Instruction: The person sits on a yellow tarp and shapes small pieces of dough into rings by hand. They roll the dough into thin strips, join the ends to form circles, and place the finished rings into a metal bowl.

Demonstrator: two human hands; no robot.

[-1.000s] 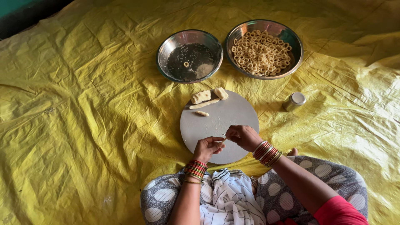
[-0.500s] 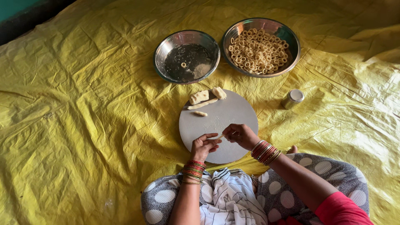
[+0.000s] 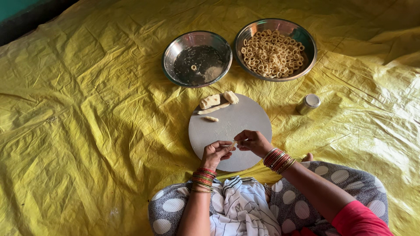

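pinching a small dough strip [image 3: 233, 144] between both hands – left [image 3: 216, 153], right [image 3: 253, 142] – unmoved, over round board [image 3: 238, 122]

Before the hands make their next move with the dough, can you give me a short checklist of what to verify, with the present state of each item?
1. Small dough piece pinched between left hand and right hand: ok, both hands meet on it.
2. Round board lies flat under the hands: ok.
3. More dough pieces wait at the far edge of the board: ok, several are there.
4. Bowl of rings has room left: ok, rings cover the bottom only.
5. Second bowl within reach: cannot tell; it holds one ring.
6. Small tin shut: cannot tell; it lies tilted on the yellow sheet.
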